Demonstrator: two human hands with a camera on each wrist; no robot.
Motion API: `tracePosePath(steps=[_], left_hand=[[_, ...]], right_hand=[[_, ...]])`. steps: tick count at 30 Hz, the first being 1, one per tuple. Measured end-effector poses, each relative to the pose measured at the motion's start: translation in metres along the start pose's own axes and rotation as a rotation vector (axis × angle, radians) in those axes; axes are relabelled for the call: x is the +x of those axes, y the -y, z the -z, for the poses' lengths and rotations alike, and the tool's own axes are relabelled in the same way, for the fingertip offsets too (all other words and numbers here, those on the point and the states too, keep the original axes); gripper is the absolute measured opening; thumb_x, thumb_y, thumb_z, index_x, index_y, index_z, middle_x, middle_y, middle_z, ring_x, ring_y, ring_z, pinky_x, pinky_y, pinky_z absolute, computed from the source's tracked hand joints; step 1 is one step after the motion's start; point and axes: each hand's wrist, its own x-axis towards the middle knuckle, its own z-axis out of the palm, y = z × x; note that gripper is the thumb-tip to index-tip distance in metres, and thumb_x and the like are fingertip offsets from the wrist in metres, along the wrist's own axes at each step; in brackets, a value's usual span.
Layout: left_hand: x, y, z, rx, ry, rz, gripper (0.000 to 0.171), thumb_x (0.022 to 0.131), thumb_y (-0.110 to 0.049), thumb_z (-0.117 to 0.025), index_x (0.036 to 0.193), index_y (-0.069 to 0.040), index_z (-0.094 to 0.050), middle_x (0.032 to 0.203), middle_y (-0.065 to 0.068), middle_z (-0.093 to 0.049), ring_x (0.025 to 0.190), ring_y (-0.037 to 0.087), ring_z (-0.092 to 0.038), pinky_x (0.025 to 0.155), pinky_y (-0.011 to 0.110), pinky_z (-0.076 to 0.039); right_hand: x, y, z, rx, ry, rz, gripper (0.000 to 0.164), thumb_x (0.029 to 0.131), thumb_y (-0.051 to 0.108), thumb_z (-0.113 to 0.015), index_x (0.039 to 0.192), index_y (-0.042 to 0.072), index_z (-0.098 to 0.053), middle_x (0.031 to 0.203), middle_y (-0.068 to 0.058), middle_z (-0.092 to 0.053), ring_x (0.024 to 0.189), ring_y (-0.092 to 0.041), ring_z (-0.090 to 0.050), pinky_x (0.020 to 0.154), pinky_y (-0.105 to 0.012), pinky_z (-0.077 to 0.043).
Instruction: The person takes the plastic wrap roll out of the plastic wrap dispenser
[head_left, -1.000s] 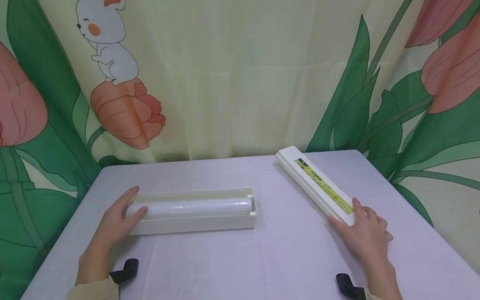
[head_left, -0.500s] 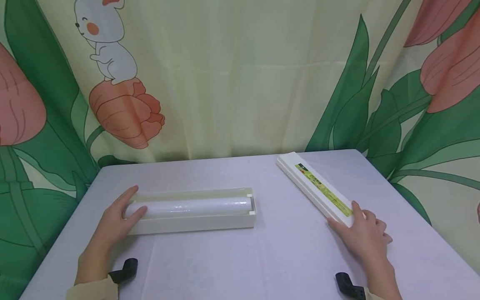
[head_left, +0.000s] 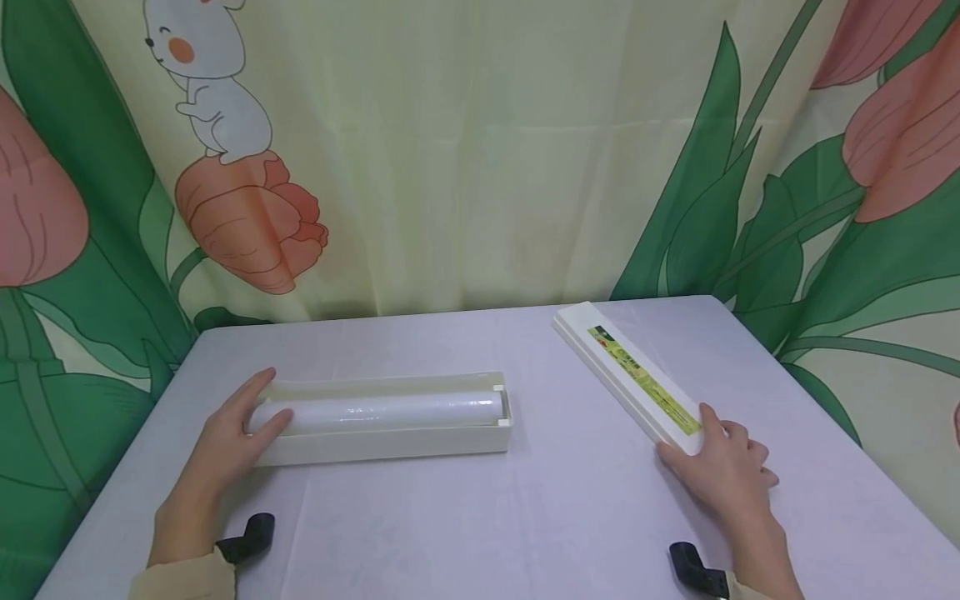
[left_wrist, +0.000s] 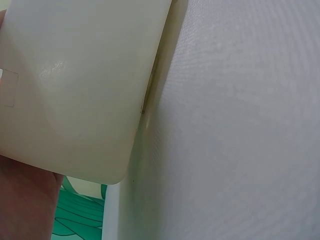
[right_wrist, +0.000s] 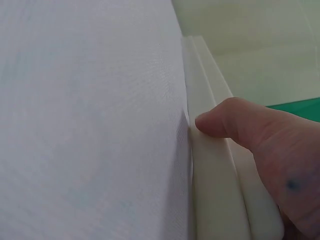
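Note:
A long white cling film box [head_left: 390, 446] stands uncovered on the table, left of the middle. A shiny roll of film [head_left: 405, 408] lies inside it. My left hand [head_left: 228, 442] holds the box's left end, thumb over the near wall and fingers toward the far side. In the left wrist view the box's smooth end [left_wrist: 75, 95] hides most of that hand. On the right, the white lid [head_left: 611, 362] with a yellow-green label lies slantwise on the table. My right hand [head_left: 723, 467] grips its near end. The right wrist view shows the thumb [right_wrist: 225, 120] pressed to the lid's side.
A white cloth covers the table [head_left: 450, 533]. Behind it hangs a curtain [head_left: 465, 167] printed with a rabbit, tulips and leaves, close to the table's far edge. Black wrist mounts [head_left: 251, 537] stick out beside both forearms.
The lid's far end has dropped slightly, and it now lies flat on the table in my right hand. My left hand and the box have stayed in place.

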Motion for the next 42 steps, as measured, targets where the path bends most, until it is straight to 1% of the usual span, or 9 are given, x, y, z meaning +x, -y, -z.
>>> tracePosePath(steps=[7, 18, 24, 31, 36, 42], left_hand=[[0.0, -0.001, 0.0, -0.002, -0.002, -0.004, 0.076, 0.099, -0.037, -0.063, 0.158, -0.004, -0.029, 0.161, 0.027, -0.026, 0.145, 0.051, -0.022, 0.108, 0.075, -0.022], [0.0, -0.002, 0.001, -0.002, -0.005, -0.008, 0.075, 0.1, -0.036, -0.063, 0.158, -0.004, -0.029, 0.16, 0.028, -0.025, 0.145, 0.051, -0.022, 0.108, 0.075, -0.022], [0.0, -0.002, 0.001, -0.001, -0.001, -0.009, 0.075, 0.1, -0.037, -0.063, 0.158, -0.003, -0.029, 0.16, 0.027, -0.026, 0.145, 0.051, -0.022, 0.108, 0.075, -0.023], [0.001, -0.003, 0.002, -0.007, 0.008, -0.004, 0.076, 0.099, -0.037, -0.063, 0.158, -0.003, -0.028, 0.16, 0.028, -0.025, 0.145, 0.051, -0.022, 0.108, 0.074, -0.023], [0.002, -0.001, 0.0, -0.007, 0.005, -0.002, 0.076, 0.099, -0.037, -0.063, 0.158, -0.003, -0.028, 0.16, 0.028, -0.026, 0.145, 0.051, -0.022, 0.108, 0.074, -0.023], [0.001, -0.001, 0.001, -0.004, -0.001, 0.001, 0.077, 0.099, -0.038, -0.063, 0.158, -0.004, -0.029, 0.16, 0.027, -0.026, 0.145, 0.051, -0.023, 0.109, 0.074, -0.023]], right_hand=[[-0.001, 0.001, 0.001, 0.016, 0.018, -0.019, 0.098, 0.085, 0.048, -0.071, 0.153, -0.004, -0.024, 0.133, -0.044, -0.027, 0.114, -0.064, -0.028, 0.08, -0.082, -0.026], [-0.001, 0.003, 0.004, -0.001, 0.088, -0.057, 0.108, 0.083, 0.06, -0.07, 0.154, -0.005, -0.019, 0.132, -0.046, -0.022, 0.114, -0.067, -0.024, 0.084, -0.089, -0.019], [-0.001, 0.004, 0.005, -0.004, 0.1, -0.064, 0.108, 0.084, 0.06, -0.069, 0.154, -0.005, -0.019, 0.131, -0.046, -0.023, 0.114, -0.066, -0.024, 0.084, -0.088, -0.02], [0.0, 0.005, 0.005, -0.001, 0.124, -0.077, 0.116, 0.081, 0.063, -0.07, 0.155, -0.006, -0.014, 0.131, -0.046, -0.02, 0.115, -0.065, -0.023, 0.085, -0.09, -0.017], [0.001, 0.006, 0.009, -0.006, 0.093, -0.05, 0.122, 0.079, 0.066, -0.072, 0.156, -0.005, -0.01, 0.134, -0.047, -0.018, 0.116, -0.067, -0.022, 0.083, -0.089, -0.02], [0.004, 0.018, 0.015, -0.022, 0.041, 0.03, 0.12, 0.079, 0.064, -0.073, 0.157, -0.002, -0.011, 0.137, -0.046, -0.018, 0.118, -0.068, -0.022, 0.081, -0.086, -0.024]])
